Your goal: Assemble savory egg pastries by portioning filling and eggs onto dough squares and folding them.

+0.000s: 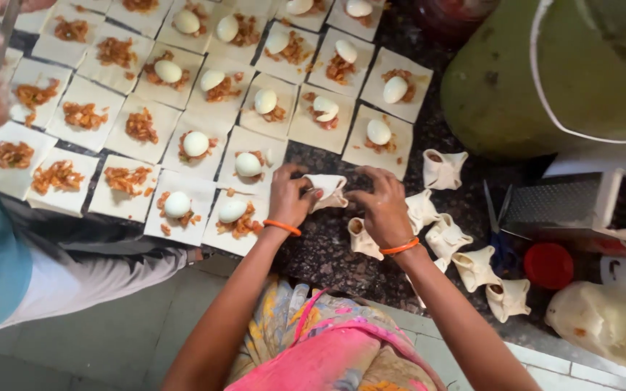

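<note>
Pale dough square, half-folded (325, 190), sits pinched betw. both hands on dark speckled stone surface (327, 253), left hand (289, 197) gripping its left edge w/ fingertips, right hand (382, 210) pinching from the right, about equally near; folded dough parcels (447, 239) right, egg-topped flat dough squares (248, 166) far-left; red round lid (548, 265) near-right.

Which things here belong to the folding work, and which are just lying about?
In use:
left hand and right hand, both pinching the dough parcel
filled dough squares
folded parcels

Lying about:
metal grater
red lid
green container
plastic bag
</note>
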